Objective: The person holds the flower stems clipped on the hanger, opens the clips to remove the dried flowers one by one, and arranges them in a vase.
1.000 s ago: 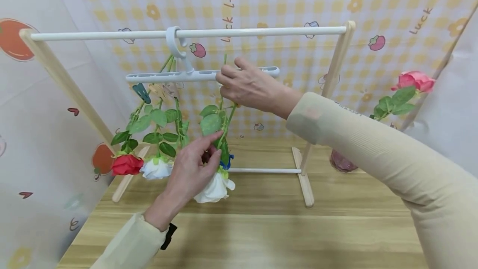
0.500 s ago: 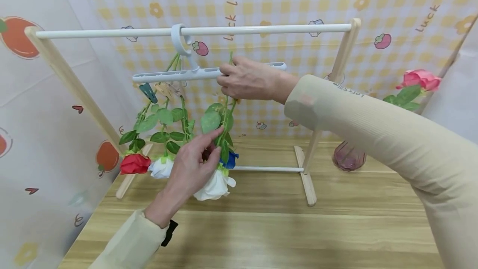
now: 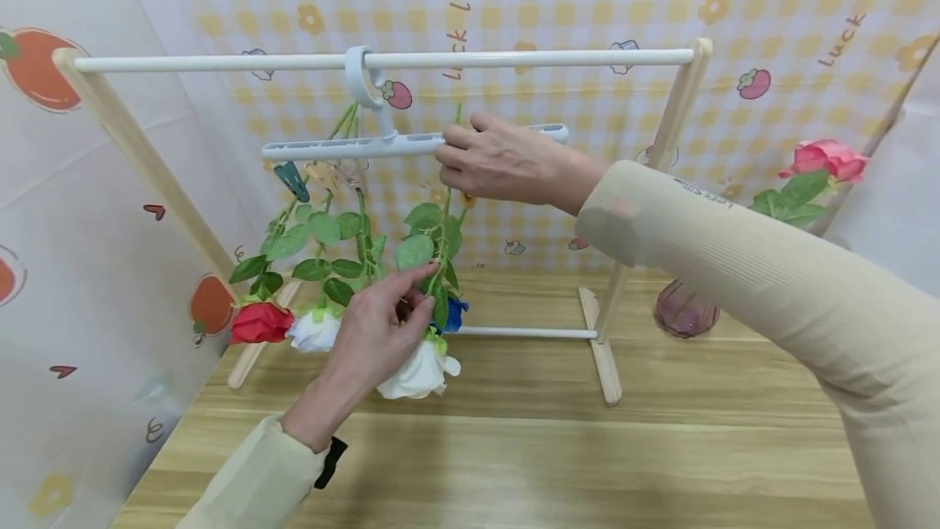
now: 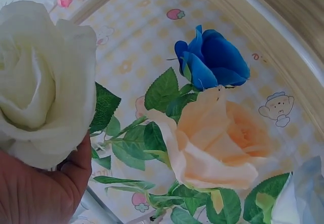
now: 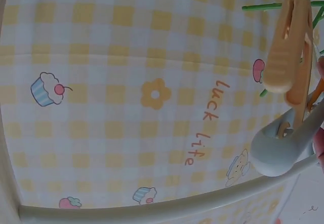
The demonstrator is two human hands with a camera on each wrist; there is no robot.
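- Bright, even indoor light fills the head view; colours are clear and nothing is dim.
- Soft, faint shadows fall on the light wooden table [image 3: 558, 455] beneath the hanging flowers and the arms.
- The straight white top rail [image 3: 382, 60] bows slightly, showing wide-angle distortion towards the edges.
- In the left wrist view, the large cream fabric rose [image 4: 43, 82] is very close and slightly soft, nearly washed out.
- In the right wrist view, the peach plastic clothes peg [image 5: 288, 51] is blurred; the yellow checked backdrop [image 5: 126, 97] is sharper.

Pink rose [image 3: 821, 157] at 3 o'clock w/ purple vase [image 3: 685, 310] below; red rose [image 3: 260, 322] at 9 o'clock; wood desk [image 3: 558, 455].
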